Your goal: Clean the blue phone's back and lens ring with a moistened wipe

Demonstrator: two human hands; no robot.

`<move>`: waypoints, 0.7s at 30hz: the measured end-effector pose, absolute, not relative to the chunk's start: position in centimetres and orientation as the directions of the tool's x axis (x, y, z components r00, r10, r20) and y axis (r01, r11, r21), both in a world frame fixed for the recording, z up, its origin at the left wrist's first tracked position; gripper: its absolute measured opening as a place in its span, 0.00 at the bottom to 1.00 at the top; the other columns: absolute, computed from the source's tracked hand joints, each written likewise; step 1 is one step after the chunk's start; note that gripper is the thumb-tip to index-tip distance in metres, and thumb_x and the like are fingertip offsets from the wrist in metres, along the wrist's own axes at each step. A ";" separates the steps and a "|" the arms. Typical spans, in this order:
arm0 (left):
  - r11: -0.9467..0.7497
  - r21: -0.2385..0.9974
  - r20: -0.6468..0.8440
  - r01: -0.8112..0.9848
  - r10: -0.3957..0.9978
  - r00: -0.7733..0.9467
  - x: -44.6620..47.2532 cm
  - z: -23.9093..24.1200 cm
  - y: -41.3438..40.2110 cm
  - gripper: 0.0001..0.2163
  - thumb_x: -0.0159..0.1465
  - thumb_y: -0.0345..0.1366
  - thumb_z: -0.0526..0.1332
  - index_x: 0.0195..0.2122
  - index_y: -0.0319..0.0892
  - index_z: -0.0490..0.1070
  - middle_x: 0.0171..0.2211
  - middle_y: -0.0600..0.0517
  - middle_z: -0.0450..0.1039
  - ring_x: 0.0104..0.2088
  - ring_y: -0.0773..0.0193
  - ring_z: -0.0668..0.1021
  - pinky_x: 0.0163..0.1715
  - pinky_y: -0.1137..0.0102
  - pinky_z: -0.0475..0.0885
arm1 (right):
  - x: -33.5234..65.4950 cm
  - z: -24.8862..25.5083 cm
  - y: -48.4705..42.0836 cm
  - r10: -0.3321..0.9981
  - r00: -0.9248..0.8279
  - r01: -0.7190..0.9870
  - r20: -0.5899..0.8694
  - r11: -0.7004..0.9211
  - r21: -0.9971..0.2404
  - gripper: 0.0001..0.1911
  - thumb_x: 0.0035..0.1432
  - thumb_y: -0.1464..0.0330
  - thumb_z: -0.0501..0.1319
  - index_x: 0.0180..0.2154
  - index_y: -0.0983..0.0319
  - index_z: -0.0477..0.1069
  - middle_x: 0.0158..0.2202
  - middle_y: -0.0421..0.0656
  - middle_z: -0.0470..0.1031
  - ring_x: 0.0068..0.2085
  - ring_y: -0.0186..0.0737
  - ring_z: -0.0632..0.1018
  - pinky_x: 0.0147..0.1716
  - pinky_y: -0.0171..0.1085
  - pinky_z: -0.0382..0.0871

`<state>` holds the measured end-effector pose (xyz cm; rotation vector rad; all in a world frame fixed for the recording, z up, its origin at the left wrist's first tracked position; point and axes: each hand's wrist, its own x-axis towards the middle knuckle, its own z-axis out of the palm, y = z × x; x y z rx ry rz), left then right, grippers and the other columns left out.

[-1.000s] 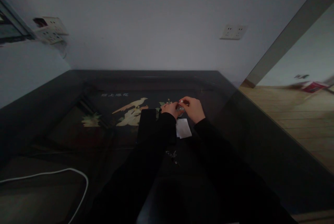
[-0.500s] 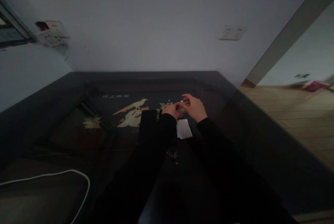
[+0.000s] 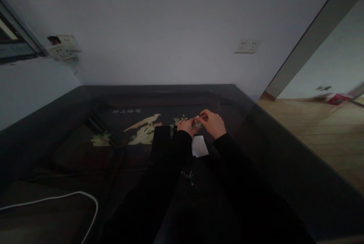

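My left hand [image 3: 186, 126] is closed around a small clear container [image 3: 196, 124], perhaps a little bottle; its details are too dim and small to tell. My right hand [image 3: 214, 123] pinches at its top, where a small white piece [image 3: 198, 117] shows by the fingertips. Just below the hands lie white paper pieces [image 3: 200, 146], overlapping on the dark table. Left of them a flat black rectangular object [image 3: 160, 139] is partly covered by my left sleeve. A small metallic chain with pendants [image 3: 188, 177] rests nearer to me.
The dark glossy table [image 3: 227, 107] bears a bird and flower picture [image 3: 145, 132] and meets the wall at the back. A white cable [image 3: 57, 197] curves over the left front. Wall sockets [image 3: 247, 46] sit at the back right. Wooden floor [image 3: 301, 122] lies beyond the right edge.
The whole view has tilted up slightly, so things sit lower. My right hand has drawn a little apart from my left, and the clear container between them shows more.
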<state>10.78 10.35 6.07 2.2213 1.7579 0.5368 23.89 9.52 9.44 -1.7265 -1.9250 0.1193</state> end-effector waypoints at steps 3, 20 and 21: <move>-0.259 0.405 0.135 0.877 0.965 0.223 11.1 5.6 10.3 0.20 0.54 0.44 0.59 0.46 0.42 0.65 0.40 0.49 0.74 0.45 0.58 0.74 0.52 0.62 0.56 | 25.5 9.4 9.1 0.952 -0.016 0.894 0.304 0.150 -0.422 0.15 0.54 0.55 0.55 0.37 0.58 0.68 0.31 0.40 0.76 0.31 0.36 0.75 0.28 0.33 0.62; -0.038 0.062 0.125 0.997 0.992 0.030 2.6 8.1 3.9 0.12 0.57 0.42 0.54 0.36 0.43 0.71 0.43 0.45 0.68 0.47 0.52 0.66 0.45 0.58 0.58 | 24.2 5.6 4.2 0.933 -0.358 0.880 0.042 0.352 -0.320 0.22 0.47 0.68 0.64 0.47 0.62 0.67 0.48 0.49 0.69 0.51 0.47 0.67 0.48 0.41 0.61; -0.034 0.049 0.124 0.998 0.992 0.028 2.6 7.9 3.4 0.12 0.57 0.43 0.54 0.36 0.43 0.70 0.44 0.45 0.67 0.47 0.52 0.66 0.45 0.58 0.58 | 24.4 5.6 4.4 0.937 -0.349 0.885 0.026 0.339 -0.320 0.23 0.46 0.68 0.65 0.46 0.63 0.67 0.48 0.50 0.69 0.51 0.48 0.67 0.48 0.42 0.60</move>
